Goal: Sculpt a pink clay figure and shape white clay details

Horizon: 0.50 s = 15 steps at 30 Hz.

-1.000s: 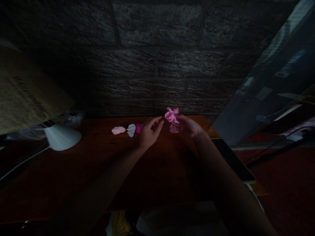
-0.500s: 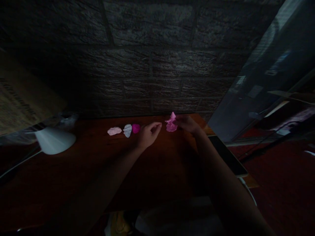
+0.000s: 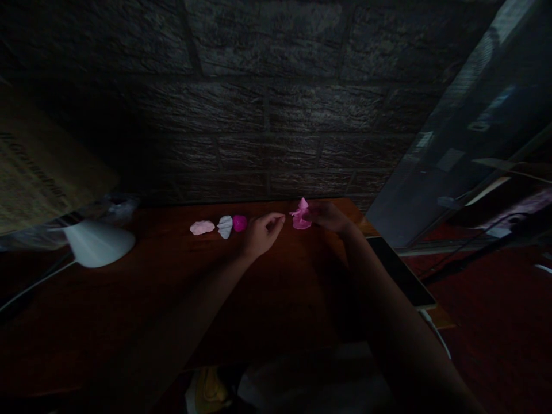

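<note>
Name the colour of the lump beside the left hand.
The lump is bright pink: head view.

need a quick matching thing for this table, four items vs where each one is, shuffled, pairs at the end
1. pale pink oval lump
2. magenta round lump
3. pink pointed-top piece
4. black flat rectangular slab

A. at the right hand
B. far left of the row of three small pieces
C. at the right edge of the brown wooden table
D. right beside the left hand

Pairs: 1-B, 2-D, 3-A, 4-C
</note>
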{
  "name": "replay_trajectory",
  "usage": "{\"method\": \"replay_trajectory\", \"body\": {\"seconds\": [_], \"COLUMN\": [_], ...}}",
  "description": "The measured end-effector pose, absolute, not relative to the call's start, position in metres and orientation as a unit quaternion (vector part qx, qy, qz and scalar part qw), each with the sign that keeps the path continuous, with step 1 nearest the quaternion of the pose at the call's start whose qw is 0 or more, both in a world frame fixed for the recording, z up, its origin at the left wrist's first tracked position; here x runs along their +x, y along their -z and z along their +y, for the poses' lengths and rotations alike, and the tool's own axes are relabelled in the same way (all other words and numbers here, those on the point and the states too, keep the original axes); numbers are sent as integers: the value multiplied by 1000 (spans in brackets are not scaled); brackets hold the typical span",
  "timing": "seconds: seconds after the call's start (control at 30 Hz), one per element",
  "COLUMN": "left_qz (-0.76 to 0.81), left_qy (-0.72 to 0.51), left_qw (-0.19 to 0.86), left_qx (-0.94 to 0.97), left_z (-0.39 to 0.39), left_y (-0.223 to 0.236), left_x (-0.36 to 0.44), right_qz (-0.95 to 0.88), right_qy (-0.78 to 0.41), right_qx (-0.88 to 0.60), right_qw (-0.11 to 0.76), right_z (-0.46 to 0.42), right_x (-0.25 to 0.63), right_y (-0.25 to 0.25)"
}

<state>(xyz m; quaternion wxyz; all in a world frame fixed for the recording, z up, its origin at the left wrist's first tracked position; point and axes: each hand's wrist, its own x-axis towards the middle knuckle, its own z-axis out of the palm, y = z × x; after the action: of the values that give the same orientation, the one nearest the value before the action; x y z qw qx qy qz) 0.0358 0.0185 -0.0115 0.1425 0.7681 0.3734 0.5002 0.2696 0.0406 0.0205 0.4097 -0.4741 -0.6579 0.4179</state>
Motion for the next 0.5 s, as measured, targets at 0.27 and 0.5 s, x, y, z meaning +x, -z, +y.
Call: {"method": "replay_trajectory", "body": {"seconds": [0.27, 0.5], "left_qz": [367, 401], "left_qy": [-503, -495], "left_qw": [149, 107], "left_qx": [768, 764], "left_z": [20, 23], "left_y": [13, 8], "left_x": [35, 31], "right_qz": [-643, -625], "right_qy": [-435, -378], "right_qx": [-476, -522], "right_qw": [413, 441], "right_z": [41, 41], "right_x": [271, 277], "right_y": [-19, -27]}}
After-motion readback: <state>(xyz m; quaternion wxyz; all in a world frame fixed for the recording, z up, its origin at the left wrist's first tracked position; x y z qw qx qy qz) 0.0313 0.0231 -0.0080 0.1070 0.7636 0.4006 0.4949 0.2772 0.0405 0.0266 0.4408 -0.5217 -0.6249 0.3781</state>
